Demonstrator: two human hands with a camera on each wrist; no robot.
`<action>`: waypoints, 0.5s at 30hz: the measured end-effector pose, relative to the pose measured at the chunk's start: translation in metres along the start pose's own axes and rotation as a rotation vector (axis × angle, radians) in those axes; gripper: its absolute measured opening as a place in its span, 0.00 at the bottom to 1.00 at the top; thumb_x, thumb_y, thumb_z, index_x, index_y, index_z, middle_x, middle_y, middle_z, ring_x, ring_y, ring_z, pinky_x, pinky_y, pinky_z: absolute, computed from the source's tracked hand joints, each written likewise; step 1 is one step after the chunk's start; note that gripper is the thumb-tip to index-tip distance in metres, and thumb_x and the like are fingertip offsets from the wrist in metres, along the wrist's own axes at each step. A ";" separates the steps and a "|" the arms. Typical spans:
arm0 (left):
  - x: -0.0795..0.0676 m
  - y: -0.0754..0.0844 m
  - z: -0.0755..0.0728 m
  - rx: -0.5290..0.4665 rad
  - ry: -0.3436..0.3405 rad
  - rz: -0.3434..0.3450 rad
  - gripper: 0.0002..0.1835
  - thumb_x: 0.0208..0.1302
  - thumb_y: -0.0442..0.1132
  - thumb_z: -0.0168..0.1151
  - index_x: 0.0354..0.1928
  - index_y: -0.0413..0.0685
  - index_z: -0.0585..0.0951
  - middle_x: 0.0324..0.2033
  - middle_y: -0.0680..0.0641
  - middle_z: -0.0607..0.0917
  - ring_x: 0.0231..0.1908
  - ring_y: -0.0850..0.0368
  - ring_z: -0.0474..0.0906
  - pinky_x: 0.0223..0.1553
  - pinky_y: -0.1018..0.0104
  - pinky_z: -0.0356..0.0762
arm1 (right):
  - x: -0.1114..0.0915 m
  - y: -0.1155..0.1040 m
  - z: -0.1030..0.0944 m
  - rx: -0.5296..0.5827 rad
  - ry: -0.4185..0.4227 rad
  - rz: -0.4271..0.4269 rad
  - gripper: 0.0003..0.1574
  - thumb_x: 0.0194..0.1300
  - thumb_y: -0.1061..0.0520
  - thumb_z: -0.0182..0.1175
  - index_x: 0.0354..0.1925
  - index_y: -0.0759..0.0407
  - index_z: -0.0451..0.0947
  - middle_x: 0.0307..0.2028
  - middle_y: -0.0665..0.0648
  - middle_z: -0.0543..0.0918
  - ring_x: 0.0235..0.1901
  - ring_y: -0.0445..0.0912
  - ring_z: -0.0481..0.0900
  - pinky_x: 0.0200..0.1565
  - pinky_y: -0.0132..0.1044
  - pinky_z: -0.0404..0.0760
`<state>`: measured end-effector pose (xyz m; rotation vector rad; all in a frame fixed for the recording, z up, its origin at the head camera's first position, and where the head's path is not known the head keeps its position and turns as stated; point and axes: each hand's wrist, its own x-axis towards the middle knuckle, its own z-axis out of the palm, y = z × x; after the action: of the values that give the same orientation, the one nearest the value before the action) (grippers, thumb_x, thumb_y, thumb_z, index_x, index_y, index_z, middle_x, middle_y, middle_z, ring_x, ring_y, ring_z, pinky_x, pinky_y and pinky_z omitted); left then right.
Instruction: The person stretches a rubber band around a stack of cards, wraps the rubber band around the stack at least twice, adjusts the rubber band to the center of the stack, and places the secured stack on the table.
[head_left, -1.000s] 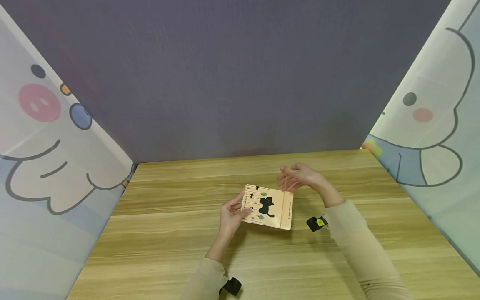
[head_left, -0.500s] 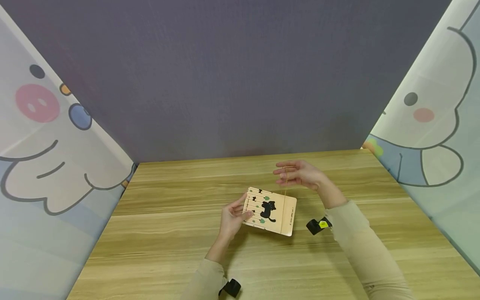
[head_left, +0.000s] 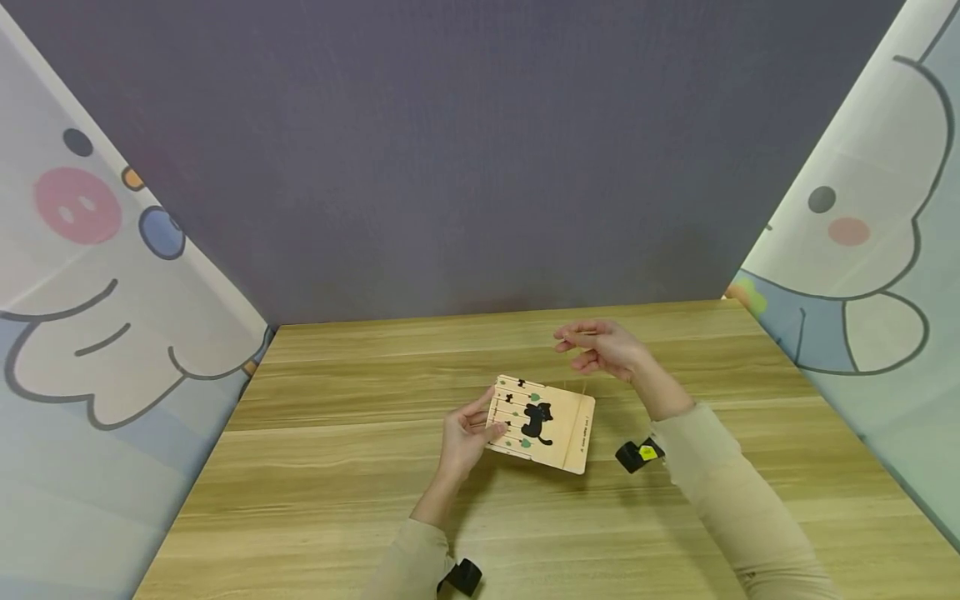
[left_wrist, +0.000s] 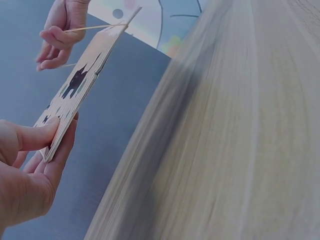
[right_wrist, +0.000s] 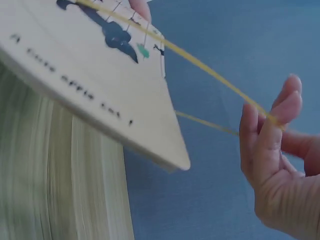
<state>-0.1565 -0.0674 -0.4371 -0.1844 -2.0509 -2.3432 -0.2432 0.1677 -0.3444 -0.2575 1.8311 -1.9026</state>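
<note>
A thin cream booklet (head_left: 561, 417) with a black cat and small green leaves on its cover is held tilted above the table. My left hand (head_left: 461, 437) grips its left end, thumb on the cover and fingers beneath, as the left wrist view shows. A yellow rubber band (right_wrist: 215, 75) runs across the booklet near its lettered end and stretches off its far edge in two strands. My right hand (head_left: 607, 346), beyond that edge, pinches the band between thumb and finger while the other fingers are bent. In the left wrist view the booklet's edge (left_wrist: 82, 95) looks layered.
Below the hands lies a wood-grain table (head_left: 337, 467). A dark grey panel (head_left: 480, 167) rises at its back edge, and cartoon-printed sheets (head_left: 847, 192) flank both sides. Black wrist straps (head_left: 628, 457) hang at the sleeves.
The booklet has shifted slightly right and toward me with my left hand. My right hand has risen a little; its fingers spread around the band, then closed in on it.
</note>
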 end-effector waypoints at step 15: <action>0.002 -0.016 -0.002 -0.010 -0.017 0.021 0.31 0.44 0.17 0.61 0.55 0.33 0.69 0.37 0.29 0.78 0.32 0.42 0.80 0.31 0.63 0.80 | 0.000 0.001 -0.004 -0.332 -0.161 0.005 0.24 0.68 0.53 0.45 0.52 0.72 0.67 0.37 0.62 0.78 0.10 0.36 0.62 0.11 0.24 0.62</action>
<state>-0.1606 -0.0673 -0.4524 -0.2259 -2.0351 -2.3480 -0.2447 0.1716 -0.3461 -0.5007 2.0243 -1.5182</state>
